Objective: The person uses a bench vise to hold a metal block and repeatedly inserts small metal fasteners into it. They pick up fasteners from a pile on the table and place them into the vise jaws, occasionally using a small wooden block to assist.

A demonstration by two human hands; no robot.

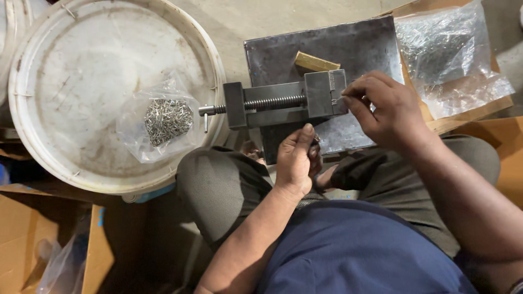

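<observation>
The small vise (pixel 283 103) lies on a steel plate (pixel 327 49) at twelve o'clock from the lap. The right hand (pixel 384 109) pinches something tiny at its jaw block; the left hand (pixel 297 160), at six o'clock of the vise, is curled, contents hidden. This looks like loading a piece, which calls for steady seating.

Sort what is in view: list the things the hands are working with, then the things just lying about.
In use:
- grey metal screw vise, right hand at its jaw end
- left hand below the vise
- dark steel plate under the vise

Lying about:
- clear bag of small metal pins
- white round bucket lid
- crumpled clear plastic bag
- yellow block
</observation>
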